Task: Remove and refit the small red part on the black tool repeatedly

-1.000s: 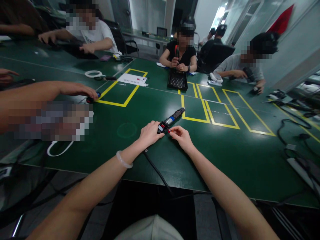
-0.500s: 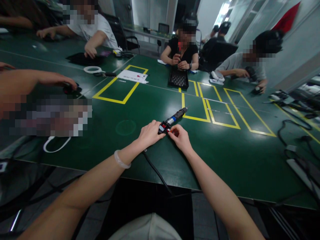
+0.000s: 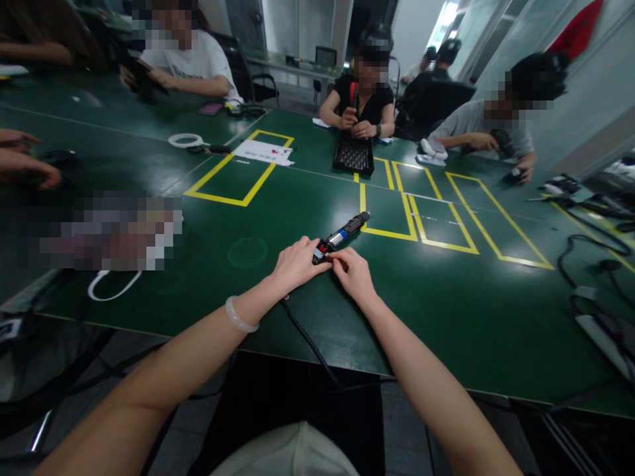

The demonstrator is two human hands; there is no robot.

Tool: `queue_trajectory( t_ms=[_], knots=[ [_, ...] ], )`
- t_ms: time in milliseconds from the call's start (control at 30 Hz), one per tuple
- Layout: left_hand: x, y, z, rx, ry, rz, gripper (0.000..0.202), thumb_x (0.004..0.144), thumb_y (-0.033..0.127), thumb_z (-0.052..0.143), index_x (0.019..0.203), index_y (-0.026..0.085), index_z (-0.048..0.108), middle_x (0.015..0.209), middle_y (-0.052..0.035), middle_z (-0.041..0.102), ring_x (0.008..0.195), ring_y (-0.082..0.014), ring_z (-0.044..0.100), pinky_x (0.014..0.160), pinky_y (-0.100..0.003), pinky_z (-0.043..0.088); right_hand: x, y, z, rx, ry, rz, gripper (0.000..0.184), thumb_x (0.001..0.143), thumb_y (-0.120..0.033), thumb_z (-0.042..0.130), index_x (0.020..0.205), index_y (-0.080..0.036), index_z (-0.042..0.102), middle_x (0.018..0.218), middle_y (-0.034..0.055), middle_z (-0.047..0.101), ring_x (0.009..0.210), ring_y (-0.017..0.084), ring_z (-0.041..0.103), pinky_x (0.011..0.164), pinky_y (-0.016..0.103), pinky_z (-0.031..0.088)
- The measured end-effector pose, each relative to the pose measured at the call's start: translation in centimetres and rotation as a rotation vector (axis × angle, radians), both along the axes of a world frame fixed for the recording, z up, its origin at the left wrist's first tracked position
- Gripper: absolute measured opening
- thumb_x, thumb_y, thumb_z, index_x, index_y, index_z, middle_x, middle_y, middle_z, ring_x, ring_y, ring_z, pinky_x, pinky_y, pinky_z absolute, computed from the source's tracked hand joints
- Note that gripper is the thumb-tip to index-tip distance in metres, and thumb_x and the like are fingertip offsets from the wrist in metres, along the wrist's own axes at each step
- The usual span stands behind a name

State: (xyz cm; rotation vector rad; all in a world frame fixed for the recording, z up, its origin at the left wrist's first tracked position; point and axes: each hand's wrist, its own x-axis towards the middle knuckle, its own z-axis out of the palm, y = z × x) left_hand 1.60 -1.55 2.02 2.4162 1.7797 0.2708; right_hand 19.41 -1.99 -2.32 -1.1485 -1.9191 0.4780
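Note:
An electric screwdriver (image 3: 351,228) lies slantwise on the green table, its black nose pointing away to the right. Its housing looks opened: a silver cylinder, a blue band and small red and grey parts show. My left hand (image 3: 296,263) is closed around the near end, with the thumb along its lower side. At that same end, the thumb and forefinger of my right hand (image 3: 354,272) are pinched together at the red parts. Whatever tiny piece is between those fingertips is hidden. A black cord (image 3: 310,340) runs from under my left wrist over the table edge.
Yellow tape outlines (image 3: 391,233) mark the table. A black tray (image 3: 354,157) stands before a co-worker opposite. Left of it lie a white sheet (image 3: 262,152) and a white ring-shaped tool (image 3: 186,140). Cables (image 3: 570,258) clutter the right side. Other people sit around the table.
My right fingertips have moved slightly left, closer to the screwdriver's near end, and have closed together more. At left, a co-worker's arm has drawn back, and another person has lifted a black object.

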Motion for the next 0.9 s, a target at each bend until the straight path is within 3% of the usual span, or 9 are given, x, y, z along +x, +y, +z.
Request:
queue_trajectory(
  t_ms=[200,500,667,900],
  knots=[
    [0.7,0.8,0.3,-0.016,0.031,0.027,0.052,0.092,0.065,0.051,0.118,0.021,0.062,0.109,-0.0102,0.06,0.098,-0.0274,0.064,0.072,-0.033,0.048,0.2,0.4,0.0,-0.03,0.103,0.006,0.023,0.09,-0.019,0.051,0.102,-0.019,0.07,0.092,0.0056,0.065,0.075,0.016,0.059,0.069,0.029,0.048],
    [-0.8,2.6,0.4,0.015,0.182,-0.023,0.05,0.097,0.053,0.05,0.128,0.014,0.055,0.118,-0.0163,0.056,0.106,-0.0312,0.058,0.082,-0.037,0.048,0.7,0.6,-0.1,-0.101,0.181,-0.012,0.02,0.09,-0.021,0.05,0.1,-0.02,0.067,0.096,0.0055,0.065,0.083,0.018,0.061,0.071,0.029,0.049],
    [-2.9,3.6,0.7,-0.018,0.22,0.008,0.052,0.097,0.051,0.047,0.135,0.014,0.05,0.121,-0.0184,0.054,0.109,-0.0332,0.055,0.085,-0.039,0.047,0.9,0.5,0.1,-0.101,0.179,-0.007,0.019,0.09,-0.02,0.05,0.097,-0.019,0.068,0.096,0.0058,0.065,0.081,0.017,0.061,0.07,0.029,0.048],
    [-8.3,6.2,0.6,-0.044,0.226,0.193,0.059,0.095,0.059,0.043,0.134,0.015,0.051,0.122,-0.0218,0.053,0.108,-0.0367,0.056,0.082,-0.042,0.048,0.9,0.3,0.5,-0.121,0.125,0.004,0.017,0.09,-0.017,0.051,0.093,-0.02,0.068,0.094,0.0044,0.063,0.075,0.014,0.058,0.069,0.028,0.047]
  ],
)
